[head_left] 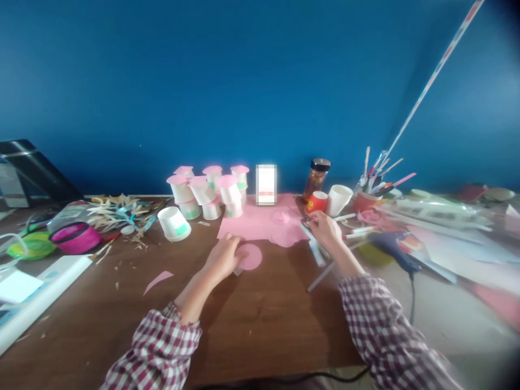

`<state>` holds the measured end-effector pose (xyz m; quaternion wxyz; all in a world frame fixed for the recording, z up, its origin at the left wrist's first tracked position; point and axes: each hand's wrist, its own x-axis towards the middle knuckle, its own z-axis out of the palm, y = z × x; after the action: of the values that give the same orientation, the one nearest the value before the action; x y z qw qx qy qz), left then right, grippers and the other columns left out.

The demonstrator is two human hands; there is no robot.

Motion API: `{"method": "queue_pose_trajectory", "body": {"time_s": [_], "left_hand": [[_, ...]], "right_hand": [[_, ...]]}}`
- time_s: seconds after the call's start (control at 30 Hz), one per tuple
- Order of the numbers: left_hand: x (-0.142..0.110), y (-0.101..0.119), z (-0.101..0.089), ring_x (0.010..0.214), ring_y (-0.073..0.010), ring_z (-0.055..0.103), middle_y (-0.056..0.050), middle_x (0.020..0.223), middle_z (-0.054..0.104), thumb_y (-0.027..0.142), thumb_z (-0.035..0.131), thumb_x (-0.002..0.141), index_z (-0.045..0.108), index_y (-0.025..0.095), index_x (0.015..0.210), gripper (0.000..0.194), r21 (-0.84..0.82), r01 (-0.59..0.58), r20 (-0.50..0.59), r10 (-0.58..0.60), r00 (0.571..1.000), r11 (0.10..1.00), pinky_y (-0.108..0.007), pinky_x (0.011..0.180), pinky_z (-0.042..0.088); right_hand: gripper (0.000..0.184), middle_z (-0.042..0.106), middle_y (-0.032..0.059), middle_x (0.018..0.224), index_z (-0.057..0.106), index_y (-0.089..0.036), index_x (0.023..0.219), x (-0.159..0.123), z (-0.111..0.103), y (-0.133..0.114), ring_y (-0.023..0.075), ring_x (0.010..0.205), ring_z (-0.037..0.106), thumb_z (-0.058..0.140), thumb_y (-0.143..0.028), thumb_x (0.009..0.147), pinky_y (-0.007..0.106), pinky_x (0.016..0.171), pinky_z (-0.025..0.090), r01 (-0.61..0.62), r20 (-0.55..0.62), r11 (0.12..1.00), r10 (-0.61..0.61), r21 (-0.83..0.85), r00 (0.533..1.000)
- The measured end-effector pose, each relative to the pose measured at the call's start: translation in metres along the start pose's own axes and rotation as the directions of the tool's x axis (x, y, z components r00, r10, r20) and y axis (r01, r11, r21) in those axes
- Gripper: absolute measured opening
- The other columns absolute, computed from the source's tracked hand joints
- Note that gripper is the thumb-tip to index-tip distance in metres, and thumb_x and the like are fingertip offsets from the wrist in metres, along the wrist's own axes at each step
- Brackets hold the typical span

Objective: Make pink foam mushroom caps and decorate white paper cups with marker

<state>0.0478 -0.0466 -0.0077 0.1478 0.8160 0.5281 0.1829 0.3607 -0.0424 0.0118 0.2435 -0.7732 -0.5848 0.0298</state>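
My left hand is closed on the edge of a round pink paper disc, just above the brown table. A small greyish piece shows under its fingertips. My right hand has its fingers pinched together beside a red paper cup, over some slim tools; what it grips, if anything, I cannot make out. Between and beyond the hands lies a pink paper sheet with rounded pink pieces on it. To the left stand several stacked white paper cups topped with pink discs.
A lone white cup stands left of centre. A dark-lidded jar, a white cup and a pot of brushes stand at the back right. A glue gun lies right; a power strip lies left.
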Motion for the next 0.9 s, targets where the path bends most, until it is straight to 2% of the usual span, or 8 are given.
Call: {"method": "queue_pose_trajectory", "body": {"time_s": [0.17, 0.3, 0.37, 0.47, 0.53, 0.63, 0.77, 0.9], "left_hand": [[0.003, -0.004, 0.003, 0.092, -0.0219, 0.059, -0.008, 0.101, 0.058, 0.029, 0.052, 0.083, 0.063, 0.020, 0.106, 0.026, 0.022, -0.004, -0.009, 0.004, 1.000, 1.000, -0.032, 0.080, 0.045], [0.001, -0.003, 0.002, 0.095, -0.0210, 0.057, -0.009, 0.100, 0.060, 0.026, 0.051, 0.083, 0.064, 0.019, 0.100, 0.023, 0.022, -0.012, -0.026, 0.012, 1.000, 1.000, -0.031, 0.084, 0.044], [-0.001, -0.001, 0.000, 0.097, -0.0223, 0.055, -0.010, 0.103, 0.058, 0.027, 0.051, 0.083, 0.061, 0.019, 0.106, 0.027, 0.068, 0.010, -0.034, -0.008, 0.999, 0.998, -0.032, 0.085, 0.043], [-0.003, 0.004, -0.002, 0.099, -0.0274, 0.052, -0.012, 0.106, 0.056, 0.033, 0.053, 0.081, 0.059, 0.020, 0.110, 0.033, 0.146, 0.074, -0.055, -0.067, 0.996, 0.987, -0.038, 0.085, 0.041], [-0.004, 0.006, -0.001, 0.099, -0.0279, 0.051, -0.011, 0.102, 0.057, 0.038, 0.052, 0.081, 0.062, 0.021, 0.102, 0.028, 0.166, 0.091, -0.061, -0.082, 0.995, 0.982, -0.039, 0.085, 0.041], [-0.004, 0.009, 0.003, 0.098, -0.0242, 0.053, -0.009, 0.099, 0.059, 0.038, 0.045, 0.086, 0.063, 0.022, 0.097, 0.027, 0.139, 0.042, -0.092, -0.029, 0.995, 0.989, -0.035, 0.087, 0.040], [-0.004, 0.008, 0.006, 0.096, -0.0224, 0.055, -0.010, 0.098, 0.060, 0.036, 0.038, 0.090, 0.062, 0.020, 0.102, 0.031, 0.109, 0.048, -0.130, -0.033, 0.991, 0.993, -0.032, 0.085, 0.041], [-0.006, 0.008, 0.003, 0.098, -0.0261, 0.055, -0.012, 0.099, 0.059, 0.045, 0.045, 0.085, 0.064, 0.019, 0.102, 0.036, 0.138, 0.051, -0.101, -0.037, 0.994, 0.989, -0.034, 0.085, 0.042]], "right_hand": [[0.021, 0.071, 0.0035, 0.095, 0.064, -0.023, 0.100, 0.004, 0.005, 0.000, 0.0208, 0.088, 0.063, 0.051, -0.025, 0.083, 0.026, 0.066, 0.041, 0.016, 0.049, 0.998, -0.013, -0.063, 0.999], [0.026, 0.069, 0.0071, 0.101, 0.063, -0.022, 0.104, 0.000, -0.003, -0.010, 0.0214, 0.088, 0.063, 0.045, -0.024, 0.086, 0.027, 0.069, 0.041, 0.032, -0.022, 0.998, -0.033, -0.061, 0.999], [0.025, 0.069, 0.0061, 0.101, 0.062, -0.022, 0.105, -0.010, -0.009, -0.025, 0.0205, 0.088, 0.063, 0.047, -0.025, 0.086, 0.026, 0.070, 0.042, 0.115, -0.044, 0.993, -0.114, 0.002, 0.992], [0.025, 0.069, 0.0056, 0.098, 0.061, -0.022, 0.107, -0.037, -0.012, -0.055, 0.0185, 0.085, 0.062, 0.044, -0.025, 0.088, 0.025, 0.071, 0.042, 0.320, 0.043, 0.939, -0.327, 0.122, 0.944], [0.024, 0.068, 0.0048, 0.096, 0.062, -0.023, 0.104, -0.057, -0.008, -0.077, 0.0183, 0.085, 0.061, 0.042, -0.026, 0.090, 0.026, 0.073, 0.042, 0.430, 0.165, 0.890, -0.451, 0.152, 0.877], [0.026, 0.064, 0.0083, 0.102, 0.060, -0.022, 0.110, -0.081, 0.005, -0.101, 0.0210, 0.091, 0.059, 0.046, -0.031, 0.090, 0.030, 0.079, 0.041, 0.508, 0.278, 0.856, -0.512, 0.093, 0.813], [0.030, 0.059, 0.0116, 0.109, 0.061, -0.023, 0.110, -0.092, 0.019, -0.113, 0.0268, 0.099, 0.053, 0.051, -0.040, 0.087, 0.032, 0.077, 0.042, 0.542, 0.293, 0.838, -0.503, -0.065, 0.813], [0.028, 0.058, 0.0116, 0.106, 0.063, -0.022, 0.103, -0.091, 0.021, -0.108, 0.0268, 0.096, 0.054, 0.043, -0.038, 0.091, 0.032, 0.072, 0.043, 0.547, 0.306, 0.831, -0.499, -0.096, 0.811]]}}
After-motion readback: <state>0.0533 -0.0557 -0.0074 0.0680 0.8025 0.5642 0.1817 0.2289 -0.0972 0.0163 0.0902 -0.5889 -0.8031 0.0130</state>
